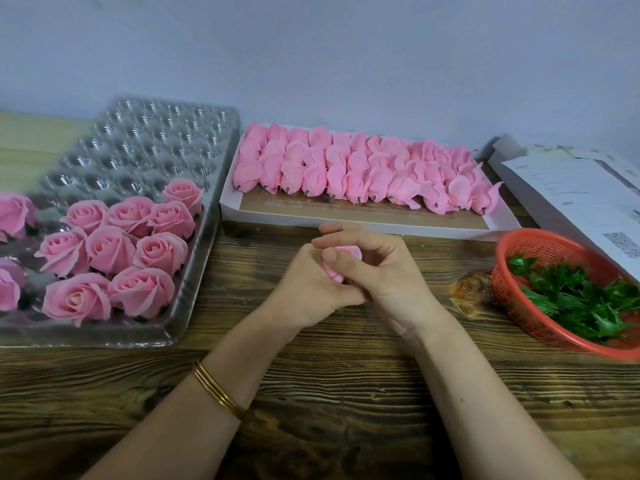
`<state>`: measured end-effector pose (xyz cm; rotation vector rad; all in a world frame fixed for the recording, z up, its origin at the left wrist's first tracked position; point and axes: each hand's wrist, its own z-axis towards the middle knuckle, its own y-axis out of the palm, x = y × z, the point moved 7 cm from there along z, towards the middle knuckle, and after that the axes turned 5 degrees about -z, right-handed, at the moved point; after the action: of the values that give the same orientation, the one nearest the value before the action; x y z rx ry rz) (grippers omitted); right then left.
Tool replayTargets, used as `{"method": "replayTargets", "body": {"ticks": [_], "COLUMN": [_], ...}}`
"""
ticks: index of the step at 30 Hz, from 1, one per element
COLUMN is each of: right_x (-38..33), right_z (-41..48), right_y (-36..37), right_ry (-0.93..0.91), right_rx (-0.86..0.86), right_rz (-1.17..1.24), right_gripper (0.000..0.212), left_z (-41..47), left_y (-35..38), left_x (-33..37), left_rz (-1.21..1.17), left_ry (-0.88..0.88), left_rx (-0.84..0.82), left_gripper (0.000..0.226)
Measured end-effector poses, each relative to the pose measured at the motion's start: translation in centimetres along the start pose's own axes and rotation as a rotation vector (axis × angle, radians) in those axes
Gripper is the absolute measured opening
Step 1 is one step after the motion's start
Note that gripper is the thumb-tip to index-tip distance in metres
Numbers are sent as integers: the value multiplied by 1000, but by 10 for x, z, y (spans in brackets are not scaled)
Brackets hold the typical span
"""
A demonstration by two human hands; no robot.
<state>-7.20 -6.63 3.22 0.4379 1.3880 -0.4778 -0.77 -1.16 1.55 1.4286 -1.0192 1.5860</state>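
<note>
The held rose (344,251) sits between tray (145,140), petal box (311,220) and basket (512,306).

Bare tabletop (346,393) between rose tray (199,258) left, petal box (346,226) behind, basket (516,306) right.

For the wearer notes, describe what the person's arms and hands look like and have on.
No sleeves and no gloves show: both forearms are bare to the picture's bottom edge. Thin gold-coloured bangles, stacked close together, ring the forearm behind the left hand. The right hand and its wrist carry no watch or bracelet; no rings show on the visible fingers.
</note>
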Motion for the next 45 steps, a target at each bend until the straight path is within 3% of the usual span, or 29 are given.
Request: {"method": "replayTargets", "body": {"ticks": [10,13,15,17,19,23,29,33,39,45], "right_x": [4,4,4,0,-6,-6,-2,-2,-2,0], "right_z": [0,0,0,-1,-2,-1,0,-1,-1,-1], "right_y": [0,-7,-16,-26,-27,-14,-11,-10,-7,-5], "right_ry": [-13,29,55,-8,-90,-146,-161,-161,-161,-108], "right_rx": [31,85,172,275,315,280,258,245,215,167], "right_rz": [-251,-202,-100,-110,-127,-164,-211,-247,-260,-232], "right_gripper": [35,40,32,17,7,11,8,12,21,32], "left_z": [-1,0,1,2,3,3,3,2,3,3], "left_y": [-3,-4,-5,-7,-8,-7,-6,-6,-8,-8], "left_x": [-4,-8,-12,-14,-16,-12,-6,-4,-4,-7], "left_rz": [-106,-92,-48,0,23,26,51,54,48,65], "left_ry": [-58,-73,-65,-59,-59,-37,43,50,54,10], "left_rx": [20,64,99,113,109,99,87,94,122,102], "left_gripper": [26,20,17,27,21,28,21,39,16,15]}}
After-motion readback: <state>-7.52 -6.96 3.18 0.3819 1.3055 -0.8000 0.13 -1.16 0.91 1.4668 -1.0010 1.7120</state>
